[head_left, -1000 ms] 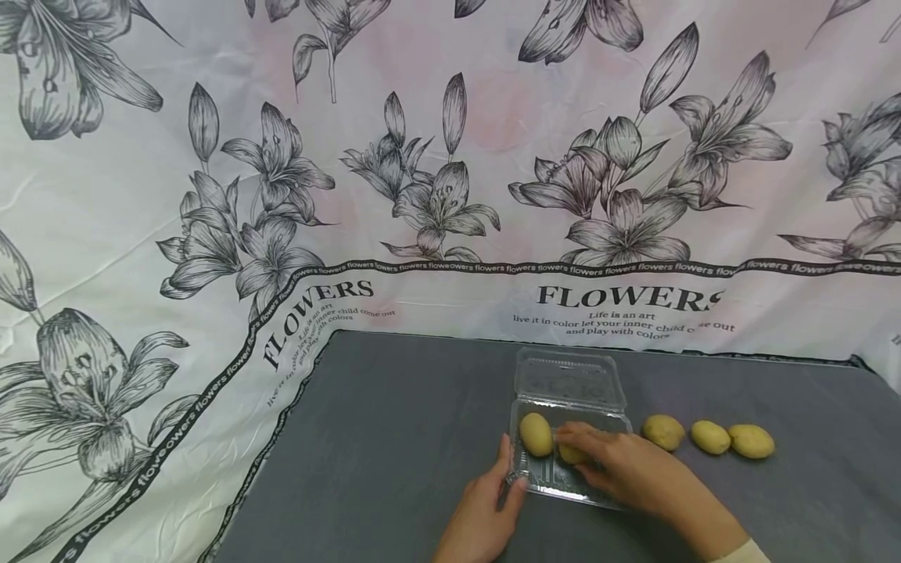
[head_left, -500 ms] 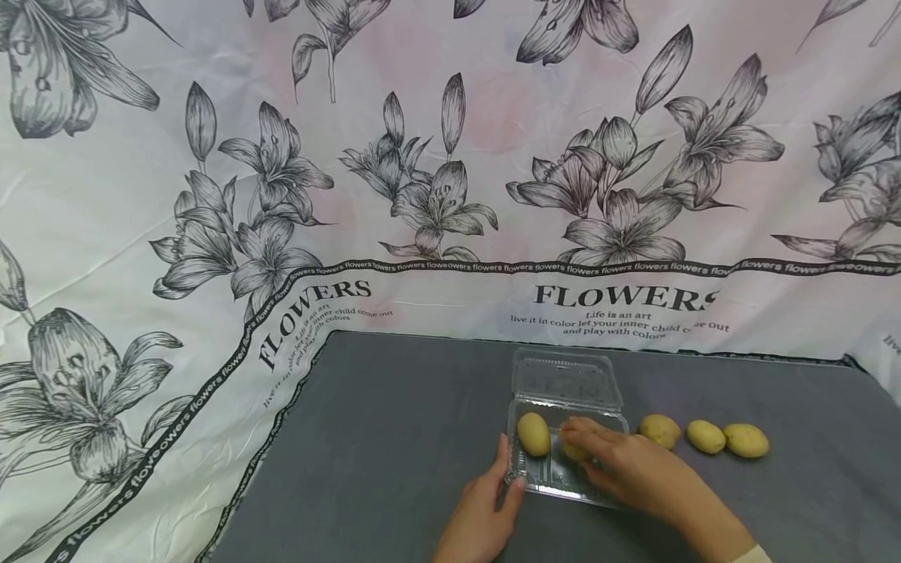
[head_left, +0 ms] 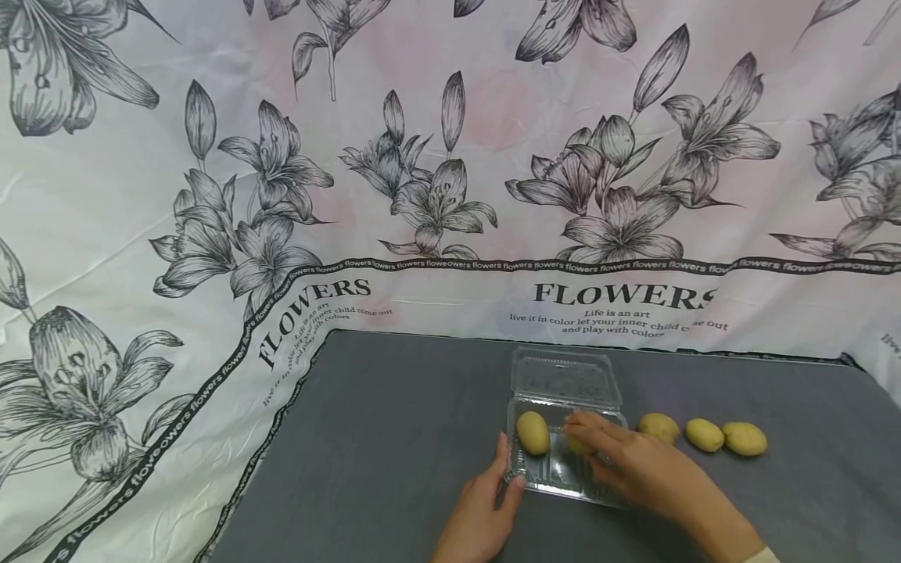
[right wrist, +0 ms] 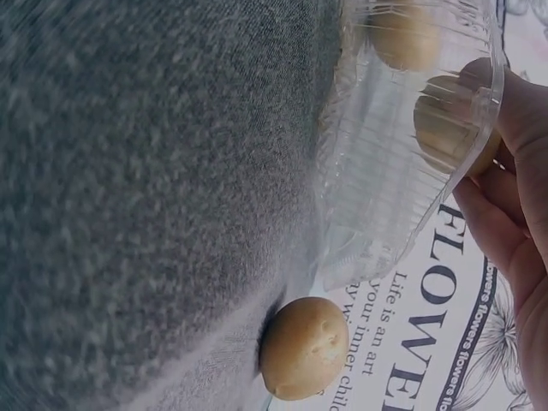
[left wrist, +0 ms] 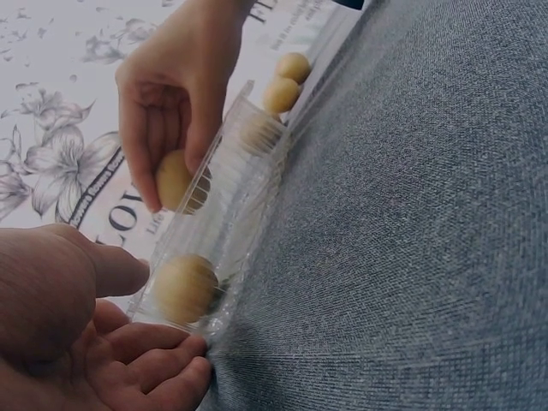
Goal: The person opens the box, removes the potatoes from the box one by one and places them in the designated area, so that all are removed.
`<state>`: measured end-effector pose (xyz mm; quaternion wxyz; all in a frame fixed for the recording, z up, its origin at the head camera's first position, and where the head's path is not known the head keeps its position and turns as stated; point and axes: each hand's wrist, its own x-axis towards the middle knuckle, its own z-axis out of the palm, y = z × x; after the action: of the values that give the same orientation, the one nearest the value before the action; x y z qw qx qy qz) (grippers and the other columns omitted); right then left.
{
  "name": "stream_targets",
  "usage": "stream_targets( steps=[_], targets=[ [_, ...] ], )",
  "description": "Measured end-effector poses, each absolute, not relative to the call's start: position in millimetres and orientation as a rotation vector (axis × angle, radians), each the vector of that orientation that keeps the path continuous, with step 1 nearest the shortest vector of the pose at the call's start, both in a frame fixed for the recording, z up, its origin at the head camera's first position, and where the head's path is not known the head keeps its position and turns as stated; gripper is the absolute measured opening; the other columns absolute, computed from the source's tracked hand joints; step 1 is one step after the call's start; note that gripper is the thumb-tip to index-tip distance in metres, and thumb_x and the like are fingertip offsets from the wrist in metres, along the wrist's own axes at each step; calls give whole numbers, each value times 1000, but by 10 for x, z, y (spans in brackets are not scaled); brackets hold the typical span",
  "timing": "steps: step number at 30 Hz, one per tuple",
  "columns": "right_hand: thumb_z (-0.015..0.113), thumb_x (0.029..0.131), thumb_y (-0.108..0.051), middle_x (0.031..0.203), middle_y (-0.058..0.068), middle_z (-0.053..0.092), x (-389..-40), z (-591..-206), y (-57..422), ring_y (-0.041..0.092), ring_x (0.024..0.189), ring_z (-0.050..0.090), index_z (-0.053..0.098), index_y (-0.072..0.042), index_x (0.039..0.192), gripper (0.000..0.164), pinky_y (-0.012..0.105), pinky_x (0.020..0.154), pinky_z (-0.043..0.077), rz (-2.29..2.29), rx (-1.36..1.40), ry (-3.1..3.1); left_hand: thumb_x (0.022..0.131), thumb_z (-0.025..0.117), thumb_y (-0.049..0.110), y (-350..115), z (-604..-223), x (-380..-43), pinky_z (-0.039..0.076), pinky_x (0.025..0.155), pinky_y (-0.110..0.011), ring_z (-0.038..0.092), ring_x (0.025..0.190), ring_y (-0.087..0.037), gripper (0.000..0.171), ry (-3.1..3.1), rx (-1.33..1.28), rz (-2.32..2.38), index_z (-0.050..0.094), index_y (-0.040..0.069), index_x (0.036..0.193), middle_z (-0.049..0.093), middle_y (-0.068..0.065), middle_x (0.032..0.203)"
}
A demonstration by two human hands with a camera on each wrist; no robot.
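Note:
In the head view a clear plastic clamshell container [head_left: 563, 489] lies on the grey cloth, its lid [head_left: 563, 379] folded back. One potato [head_left: 533, 433] sits in its left end. My right hand [head_left: 633, 461] pinches another potato [left wrist: 174, 181] between thumb and fingertips, over the right half of the container. From the right wrist view, this held potato [right wrist: 445, 128] shows partly through the clear wall. My left hand [head_left: 479, 508] holds the container's near left corner, thumb at the front rim and index finger along the left side. The left thumb [left wrist: 124, 270] reaches the rim.
To the right of the container lie three more potatoes in a row: one close by [head_left: 658, 427], a middle potato [head_left: 704, 435] and a far-right potato [head_left: 744, 439]. A white cloth with printed flowers [head_left: 436, 305] hangs behind and at the left of the grey surface [head_left: 380, 438].
My right hand has shifted slightly right with the potato, widening the gap from the potato at the left end. My left hand stays at the container's corner. The head view has shifted slightly.

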<state>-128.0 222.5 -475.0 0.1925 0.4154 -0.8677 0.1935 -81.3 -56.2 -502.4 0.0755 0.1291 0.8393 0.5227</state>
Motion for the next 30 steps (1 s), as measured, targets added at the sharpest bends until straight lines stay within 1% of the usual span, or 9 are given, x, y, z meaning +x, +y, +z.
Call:
stream_targets(
  steps=[4, 6, 9, 11, 12, 15, 20, 25, 30],
  targets=[
    [91, 76, -1, 141, 19, 66, -1288, -4758, 2238, -6, 70, 64, 67, -8, 140, 69, 6, 54, 45, 541, 1174, -2418, 112, 55, 35, -562, -5008, -805, 40, 120, -54, 48, 146, -33, 69, 2508, 366, 1561, 26, 6, 167, 40, -10, 165],
    [85, 92, -14, 141, 19, 67, -1295, -4767, 2251, -3, 72, 67, 66, -8, 140, 53, 8, 57, 49, 523, 1179, -2396, 112, 55, 34, -562, -5004, -803, 40, 120, -54, 48, 146, -33, 69, 2507, 365, 1560, 26, 6, 167, 40, -10, 165],
    [57, 110, -38, 140, 16, 68, -1302, -4773, 2278, 3, 77, 72, 66, -8, 141, 44, 12, 62, 54, 489, 1177, -2360, 111, 55, 35, -565, -5006, -797, 40, 119, -55, 49, 145, -34, 69, 2509, 355, 1551, 26, 7, 167, 41, -13, 164],
    [37, 113, -47, 139, 15, 69, -1305, -4767, 2298, 12, 87, 76, 66, -8, 140, 56, 17, 67, 58, 460, 1168, -2329, 111, 56, 35, -566, -5007, -794, 41, 118, -56, 50, 144, -36, 69, 2517, 349, 1545, 27, 8, 167, 43, -15, 163],
    [34, 113, -49, 139, 14, 69, -1307, -4763, 2308, 16, 93, 77, 67, -8, 139, 59, 20, 68, 59, 442, 1160, -2315, 111, 55, 36, -566, -5006, -793, 42, 118, -57, 51, 143, -36, 69, 2519, 347, 1544, 27, 8, 167, 44, -16, 162],
    [35, 113, -48, 138, 12, 70, -1313, -4747, 2342, 22, 98, 78, 68, -8, 138, 58, 23, 68, 61, 420, 1142, -2274, 111, 55, 36, -564, -4989, -790, 41, 118, -57, 51, 143, -36, 68, 2524, 348, 1544, 27, 9, 167, 44, -15, 162],
    [41, 114, -45, 140, 12, 69, -1322, -4734, 2410, 10, 77, 74, 67, -7, 139, 53, 16, 59, 55, 441, 1135, -2237, 111, 55, 36, -561, -4959, -792, 40, 119, -57, 50, 144, -36, 69, 2518, 356, 1542, 26, 9, 167, 42, -13, 164],
    [38, 115, -47, 151, 3, 62, -1323, -4707, 2460, 11, 88, 76, 66, -8, 141, 54, 14, 65, 56, 440, 1130, -2256, 111, 55, 36, -558, -4955, -792, 41, 118, -57, 51, 143, -36, 69, 2527, 348, 1536, 26, 9, 167, 43, -15, 163],
    [36, 114, -49, 153, 4, 60, -1313, -4697, 2503, 16, 93, 76, 65, -7, 142, 58, 16, 67, 57, 431, 1124, -2259, 111, 55, 37, -555, -4961, -792, 40, 119, -57, 50, 144, -35, 69, 2521, 343, 1543, 26, 8, 167, 43, -15, 163]
  ],
)
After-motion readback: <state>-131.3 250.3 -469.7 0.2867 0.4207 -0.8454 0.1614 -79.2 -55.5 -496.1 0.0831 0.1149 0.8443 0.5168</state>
